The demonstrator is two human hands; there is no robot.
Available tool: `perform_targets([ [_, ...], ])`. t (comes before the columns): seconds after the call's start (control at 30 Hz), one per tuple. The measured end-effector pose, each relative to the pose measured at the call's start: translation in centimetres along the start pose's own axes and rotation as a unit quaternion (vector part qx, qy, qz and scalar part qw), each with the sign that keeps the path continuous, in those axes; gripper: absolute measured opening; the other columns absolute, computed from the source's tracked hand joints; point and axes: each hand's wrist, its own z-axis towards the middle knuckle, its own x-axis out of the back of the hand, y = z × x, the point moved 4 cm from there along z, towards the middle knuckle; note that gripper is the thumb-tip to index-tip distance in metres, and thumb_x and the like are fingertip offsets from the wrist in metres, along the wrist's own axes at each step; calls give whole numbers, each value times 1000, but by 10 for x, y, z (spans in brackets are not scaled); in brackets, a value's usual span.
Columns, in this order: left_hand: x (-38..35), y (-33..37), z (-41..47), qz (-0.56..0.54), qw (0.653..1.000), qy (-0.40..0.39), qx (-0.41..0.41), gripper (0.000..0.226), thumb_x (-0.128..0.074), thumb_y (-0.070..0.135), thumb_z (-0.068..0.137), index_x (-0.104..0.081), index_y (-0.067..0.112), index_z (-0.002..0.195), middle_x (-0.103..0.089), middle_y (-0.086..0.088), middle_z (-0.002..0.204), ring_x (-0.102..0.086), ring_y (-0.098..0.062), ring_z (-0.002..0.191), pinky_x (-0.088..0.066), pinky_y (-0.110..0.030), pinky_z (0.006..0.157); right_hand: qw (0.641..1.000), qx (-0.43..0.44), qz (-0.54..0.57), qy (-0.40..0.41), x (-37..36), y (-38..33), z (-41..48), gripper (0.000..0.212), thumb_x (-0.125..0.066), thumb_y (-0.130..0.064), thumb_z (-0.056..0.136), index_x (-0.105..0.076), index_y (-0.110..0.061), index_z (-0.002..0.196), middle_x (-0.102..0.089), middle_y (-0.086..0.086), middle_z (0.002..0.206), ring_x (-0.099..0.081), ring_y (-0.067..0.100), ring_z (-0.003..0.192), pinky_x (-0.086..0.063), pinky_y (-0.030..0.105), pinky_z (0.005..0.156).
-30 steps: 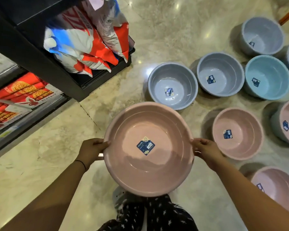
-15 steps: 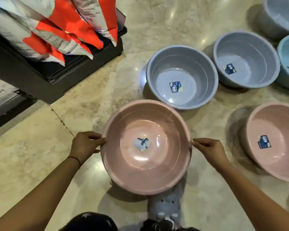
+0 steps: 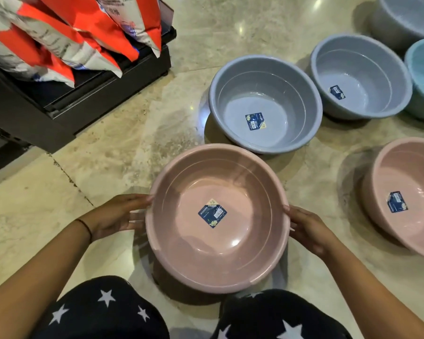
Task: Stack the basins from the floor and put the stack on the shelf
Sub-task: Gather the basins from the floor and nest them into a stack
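Pretty sure we're in a shop — the pink basin (image 3: 218,253), the grey basin (image 3: 264,94) and a couple more each carry the same kind of blue product sticker (image 3: 212,213). Beside us a dark shelf (image 3: 83,104) holds red-and-white packaged bags (image 3: 83,28), over a polished stone-look floor (image 3: 132,143).

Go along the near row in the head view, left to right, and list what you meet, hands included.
left hand → pink basin, held at its rim by both hands → right hand → second pink basin, on the floor at the right edge
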Motion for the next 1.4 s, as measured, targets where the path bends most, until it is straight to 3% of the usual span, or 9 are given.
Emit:
perform_targets([
  [0.1, -14, 2, 2, 19, 999, 29, -5, 42, -83, 29, 66, -76, 7, 102, -80, -10, 97, -78, -19, 80, -62, -30, 63, 1000, 4, 3, 16, -1, -3, -2, 24, -64, -11, 90, -69, 1, 110, -72, 18, 100, -68, 28, 88, -56, 36, 75],
  [0.23, -18, 12, -9, 39, 993, 110, -19, 17, -78, 12, 83, -75, 2, 97, -80, -13, 93, -76, -17, 75, -60, -25, 58, 1000, -10, -2, 27, -6, -14, -14, 16, -63, -3, 89, -70, 2, 102, -74, 13, 86, -68, 23, 76, -58, 28, 63],
  [0.37, -31, 55, -46, 30, 992, 121, -23, 16, -77, 10, 84, -75, 2, 99, -80, -9, 87, -76, -17, 75, -60, -23, 57, 999, -1, 10, 32, -5, -51, -45, 13, -62, -2, 89, -72, -1, 97, -76, 7, 77, -70, 16, 66, -57, 24, 58],
  [0.5, -54, 113, -101, 24, 989, 138, -40, 19, -75, 11, 87, -74, 3, 103, -76, -14, 98, -72, -27, 88, -57, -29, 68, 999, 15, 25, 21, -4, -104, -92, 17, -61, -3, 91, -71, -1, 104, -75, 8, 81, -69, 15, 68, -56, 25, 62],
  [0.63, -77, 156, -156, 25, 986, 155, -60, 19, -76, 12, 85, -74, 14, 104, -78, -7, 95, -72, -25, 83, -55, -27, 62, 999, 33, 16, 12, 3, -150, -148, 18, -65, -8, 88, -74, -3, 102, -77, 10, 90, -71, 18, 77, -56, 28, 70],
  [0.8, -108, 201, -210, 23, 988, 147, -40, 13, -77, 13, 85, -77, 19, 97, -81, -2, 89, -73, -20, 81, -58, -27, 59, 999, 21, 40, 25, 23, -197, -209, 14, -68, -9, 87, -77, -6, 96, -78, 11, 91, -73, 20, 77, -59, 28, 64],
  [1.1, -165, 271, -287, 37, 987, 157, -22, 13, -74, 12, 87, -76, 20, 97, -80, 5, 79, -72, -15, 75, -56, -21, 51, 996, -10, 67, 54, 48, -255, -285, 12, -67, -6, 87, -76, -6, 95, -76, 10, 80, -70, 18, 69, -59, 28, 62],
  [1.4, -182, 304, -297, 36, 983, 180, -14, 18, -76, 14, 86, -74, 19, 103, -77, -3, 96, -70, -21, 91, -55, -29, 62, 992, -24, 88, 89, 50, -287, -297, 8, -69, -11, 86, -75, -7, 91, -76, 4, 75, -70, 15, 66, -56, 31, 66],
])
